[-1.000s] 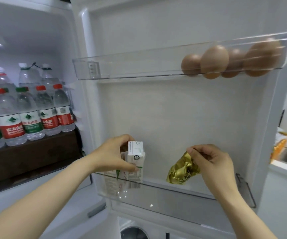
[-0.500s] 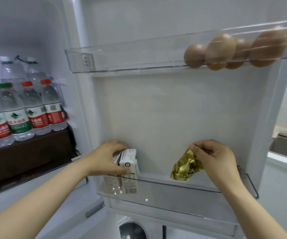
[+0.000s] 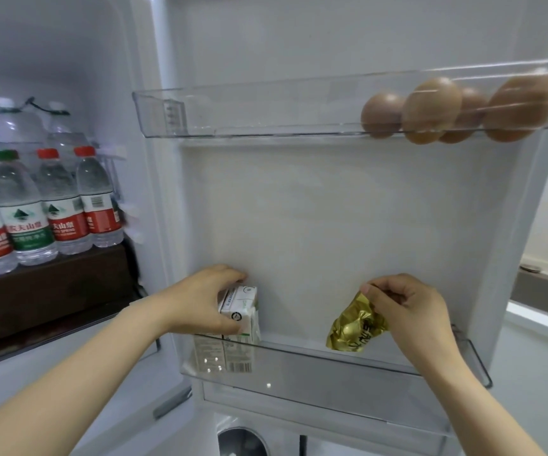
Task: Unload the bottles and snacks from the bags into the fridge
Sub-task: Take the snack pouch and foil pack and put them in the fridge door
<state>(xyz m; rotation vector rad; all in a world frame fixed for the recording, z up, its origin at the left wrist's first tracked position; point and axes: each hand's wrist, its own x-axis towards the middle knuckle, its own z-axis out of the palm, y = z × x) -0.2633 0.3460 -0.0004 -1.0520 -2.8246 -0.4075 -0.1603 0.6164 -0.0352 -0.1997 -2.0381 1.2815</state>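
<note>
Our left grip [image 3: 200,301] clasps the carton [image 3: 240,312] at the left end of the door shelf [image 3: 332,373] while our right grip [image 3: 407,307] pinches a gold snack packet [image 3: 355,330] toward its right end; released early, the packet could slip outside the rim.

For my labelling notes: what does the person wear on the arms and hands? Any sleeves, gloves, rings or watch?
Nothing worn shows. The left hand and right hand are bare, with no gloves or rings. The left forearm and right forearm are bare to the picture's edge: no sleeve, watch or bracelet.
</note>
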